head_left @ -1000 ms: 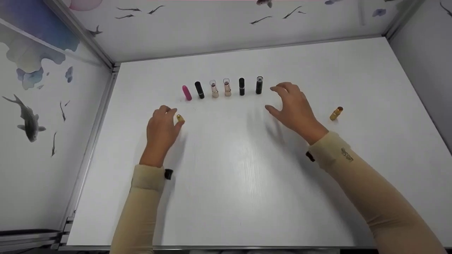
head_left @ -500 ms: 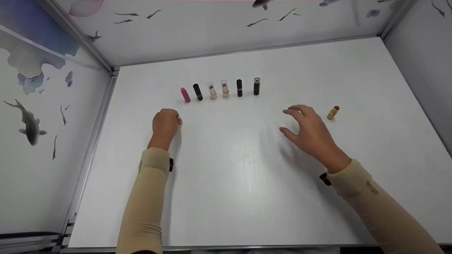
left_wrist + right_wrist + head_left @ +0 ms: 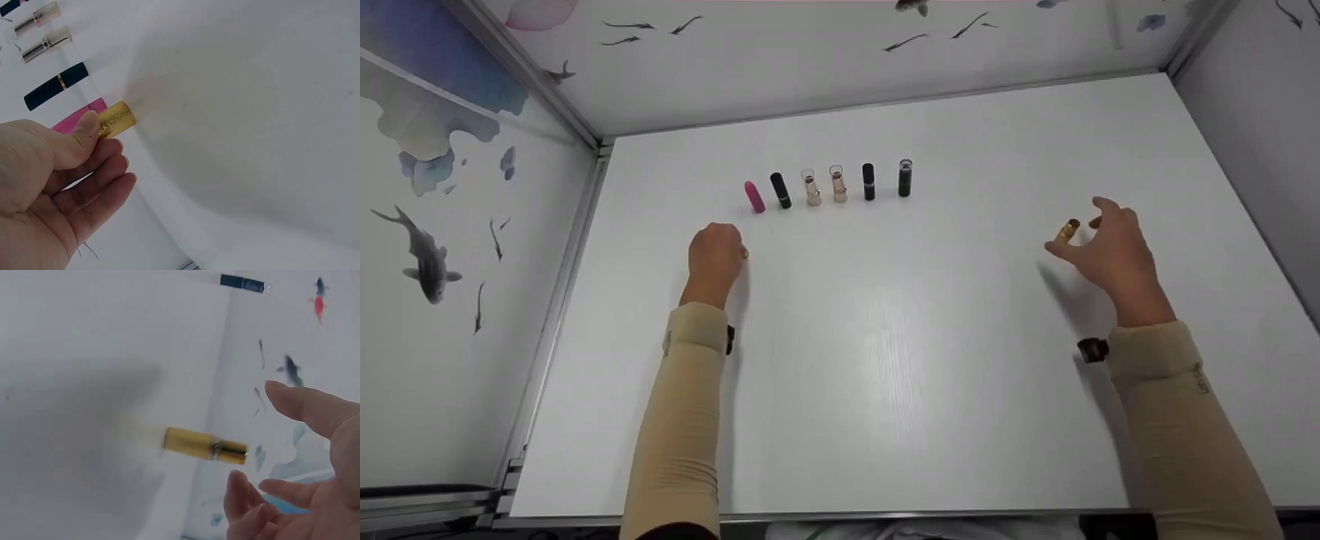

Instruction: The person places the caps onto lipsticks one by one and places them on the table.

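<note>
My left hand (image 3: 714, 253) pinches a short gold lipstick cap (image 3: 117, 119) between thumb and fingers; the cap is nearly hidden behind the hand in the head view. At the right, a gold lipstick tube (image 3: 1067, 231) stands upright on the white table. Around it, thumb and fingers spread apart, is my right hand (image 3: 1116, 251). In the right wrist view a gap shows between those fingers and the gold tube (image 3: 194, 443).
A row of lipsticks stands toward the back: a pink one (image 3: 754, 196), a black one (image 3: 781, 190), two rose-gold ones with clear caps (image 3: 811, 189), then two more black tubes (image 3: 905, 178). Fish-patterned panels (image 3: 810, 60) wall the table (image 3: 885, 360) at the back and sides.
My right hand has pulled back from beside the black tubes and swung right to the gold tube. The left hand has turned over, hiding most of the gold cap. The row stays put.
</note>
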Demonstrator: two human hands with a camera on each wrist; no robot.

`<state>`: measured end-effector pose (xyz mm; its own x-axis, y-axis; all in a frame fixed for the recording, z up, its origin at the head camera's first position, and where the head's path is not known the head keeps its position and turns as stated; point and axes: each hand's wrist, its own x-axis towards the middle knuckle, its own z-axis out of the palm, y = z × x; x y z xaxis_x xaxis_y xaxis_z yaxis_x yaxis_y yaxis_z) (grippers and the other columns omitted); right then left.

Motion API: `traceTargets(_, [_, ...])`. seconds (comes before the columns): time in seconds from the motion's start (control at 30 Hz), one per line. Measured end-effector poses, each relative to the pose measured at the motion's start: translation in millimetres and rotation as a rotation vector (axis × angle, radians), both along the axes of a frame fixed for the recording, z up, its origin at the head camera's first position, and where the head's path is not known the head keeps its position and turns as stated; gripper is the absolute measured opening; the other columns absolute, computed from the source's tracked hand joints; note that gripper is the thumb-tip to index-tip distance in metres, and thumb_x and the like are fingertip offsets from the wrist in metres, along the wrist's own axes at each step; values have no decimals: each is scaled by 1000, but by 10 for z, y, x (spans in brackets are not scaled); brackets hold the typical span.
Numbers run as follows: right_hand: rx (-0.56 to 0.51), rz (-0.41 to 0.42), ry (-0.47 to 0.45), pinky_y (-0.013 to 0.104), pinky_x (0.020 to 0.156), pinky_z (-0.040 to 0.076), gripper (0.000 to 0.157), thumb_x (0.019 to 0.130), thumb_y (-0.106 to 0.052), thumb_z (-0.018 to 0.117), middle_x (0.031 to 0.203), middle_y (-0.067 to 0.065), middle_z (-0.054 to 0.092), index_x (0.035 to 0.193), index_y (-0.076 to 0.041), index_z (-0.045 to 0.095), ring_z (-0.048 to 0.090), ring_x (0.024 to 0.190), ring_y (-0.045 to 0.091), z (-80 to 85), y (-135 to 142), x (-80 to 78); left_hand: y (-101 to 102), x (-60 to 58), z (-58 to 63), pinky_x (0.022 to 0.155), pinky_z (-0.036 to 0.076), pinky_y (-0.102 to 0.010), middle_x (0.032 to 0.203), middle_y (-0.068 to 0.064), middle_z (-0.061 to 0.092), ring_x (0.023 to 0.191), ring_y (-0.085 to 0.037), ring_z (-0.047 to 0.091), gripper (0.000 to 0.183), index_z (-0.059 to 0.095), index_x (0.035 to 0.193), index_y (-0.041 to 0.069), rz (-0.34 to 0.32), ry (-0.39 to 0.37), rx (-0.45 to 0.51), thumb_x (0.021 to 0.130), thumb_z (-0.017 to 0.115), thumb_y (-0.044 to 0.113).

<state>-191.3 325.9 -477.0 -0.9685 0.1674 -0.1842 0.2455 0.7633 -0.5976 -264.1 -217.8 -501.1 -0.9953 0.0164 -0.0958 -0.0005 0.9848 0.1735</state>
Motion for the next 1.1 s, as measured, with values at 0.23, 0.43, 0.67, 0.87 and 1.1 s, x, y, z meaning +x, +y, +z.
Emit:
traceTargets(0.23, [-110,51,-188,62,110,43,93,100,-47,71,152,36,40,161,8,28,43,136,50,-231,215,-218,-20,-28,15,102,57,-50,117,-24,76,113,-41,71,22,77,117,-8,-1,-32,28,100,74,5])
traceTargets(0.43, [-135,48,-209,58,112,43,77,104,-37,62,149,36,44,157,12,34,44,136,49,-310,217,-294,-55,-46,25,98,58,-51,112,-25,76,108,-41,72,23,76,115,-10,-23,-41,4,97,77,6])
traceTargets(0.67, [-128,-13,-198,58,111,46,76,107,-35,60,150,38,42,159,13,31,44,136,49,-332,365,-259,75,-141,48,98,58,-51,110,-25,76,107,-41,72,20,78,112,-9,-43,-5,16,97,76,4])
traceTargets(0.87, [-107,-19,-188,54,107,49,77,106,-40,57,147,37,46,157,13,35,49,133,48,-289,367,-213,69,-135,-3,104,56,-50,116,-22,77,115,-40,71,19,80,113,-7,-35,11,70,97,75,4])
traceTargets(1.1, [3,122,-88,57,96,54,56,106,-32,61,130,35,60,140,12,54,59,118,47,-109,53,-108,90,77,66,98,58,-49,114,-20,78,110,-36,73,20,79,116,-4,-26,93,177,102,73,9])
